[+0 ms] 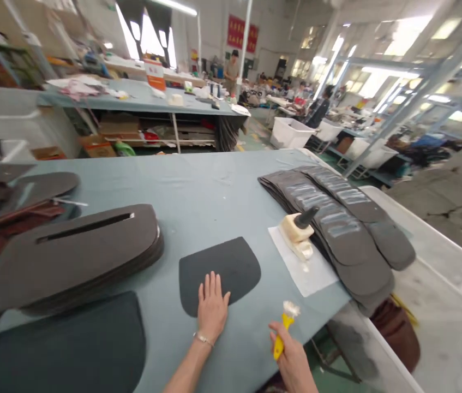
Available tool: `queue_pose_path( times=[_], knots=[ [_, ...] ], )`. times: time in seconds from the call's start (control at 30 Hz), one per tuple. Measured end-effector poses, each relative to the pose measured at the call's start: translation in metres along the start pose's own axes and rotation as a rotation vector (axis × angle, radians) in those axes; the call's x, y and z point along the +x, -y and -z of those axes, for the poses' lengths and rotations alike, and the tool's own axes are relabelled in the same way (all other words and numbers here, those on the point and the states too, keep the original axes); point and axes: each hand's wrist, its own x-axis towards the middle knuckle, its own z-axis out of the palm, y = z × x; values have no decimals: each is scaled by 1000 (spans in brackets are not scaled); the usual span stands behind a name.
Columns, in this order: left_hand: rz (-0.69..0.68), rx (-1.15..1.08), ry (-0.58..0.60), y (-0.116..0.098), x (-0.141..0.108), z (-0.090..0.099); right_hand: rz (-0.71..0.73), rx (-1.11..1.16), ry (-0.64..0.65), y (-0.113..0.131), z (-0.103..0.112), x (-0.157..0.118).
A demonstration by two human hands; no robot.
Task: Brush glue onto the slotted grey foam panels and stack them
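My left hand (213, 308) lies flat, fingers stretched, on the lower edge of a dark rounded panel (231, 267) in the middle of the table. A bracelet circles that wrist. Over the table's near right part, my right hand (290, 355) grips a brush with a yellow handle (283, 335); its bristles (291, 309) are coated white. Beyond it a cream glue bottle (296, 233) with a black nozzle lies on a white sheet (310, 275). Overlapping grey-brown pieces (353, 248) with shiny pale streaks are stacked to the right.
A thick stack of slotted brown panels (87, 245) stands on the left of the blue-grey table (206, 185). Nearer me is a larger dark panel (71, 344). White bins (447, 322) adjoin the right edge. Another table (132, 98) and a person (231, 71) are behind.
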Motion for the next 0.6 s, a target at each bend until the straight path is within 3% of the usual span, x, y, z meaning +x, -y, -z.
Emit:
queue_pose_path(
  times=[0.1,0.27,0.43,0.53,0.6],
  knots=[
    [45,-28,-54,-6,25,-5,80,-198,-30,-6,26,14],
    [130,-265,-78,-15,51,9,62,-333,-239,-15,87,63],
    [361,-453,191,-26,31,32,-38,-132,-404,-36,128,117],
    [459,-510,322,-32,11,33,-168,110,-449,-50,138,148],
    [507,-534,347,-36,-2,29,-227,197,-494,-57,141,170]
  ],
)
